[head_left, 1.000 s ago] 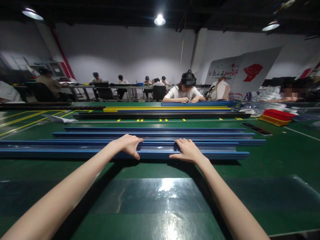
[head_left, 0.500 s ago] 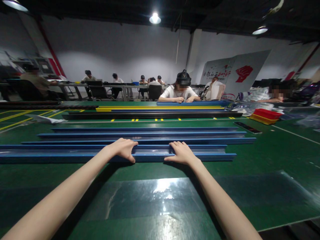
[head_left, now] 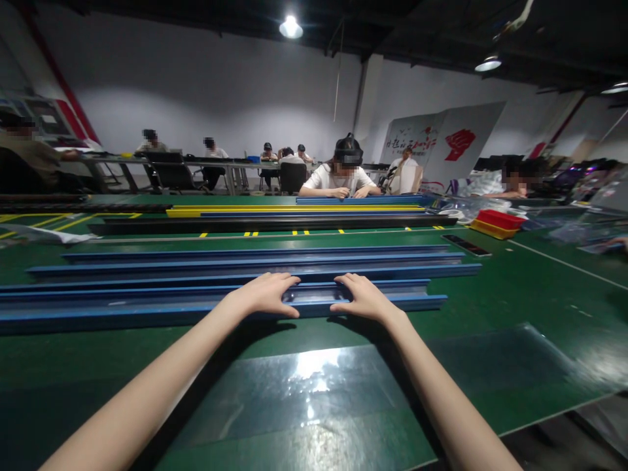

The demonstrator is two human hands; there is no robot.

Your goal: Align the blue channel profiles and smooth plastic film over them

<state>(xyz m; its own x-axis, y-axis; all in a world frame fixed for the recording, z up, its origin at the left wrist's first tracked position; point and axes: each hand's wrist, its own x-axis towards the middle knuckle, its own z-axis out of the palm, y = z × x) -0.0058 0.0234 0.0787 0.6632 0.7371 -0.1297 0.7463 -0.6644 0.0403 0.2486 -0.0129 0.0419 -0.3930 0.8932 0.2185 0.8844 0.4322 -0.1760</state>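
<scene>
both left hand point(head_left: 267, 294) and right hand point(head_left: 364, 296) are straddling the long blue plastic-looking channel point(head_left: 314, 308) lying nearest on the smooth green bench point(head_left: 495, 297), thumbs apart from fingers, clamping unclear; left is moving closer to right, shortening the spanned stretch.

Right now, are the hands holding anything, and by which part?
The left hand and right hand span the nearest blue channel, thumbs at its near edge, fingers at its far edge. Whether they truly grip it can't be told.

One left hand point(head_left: 267, 292), one right hand point(head_left: 364, 297), at least two blue channels point(head_left: 422, 303). One smartphone point(head_left: 468, 245), two plastic trays point(head_left: 499, 220), three ceiling lamps point(head_left: 291, 27).
</scene>
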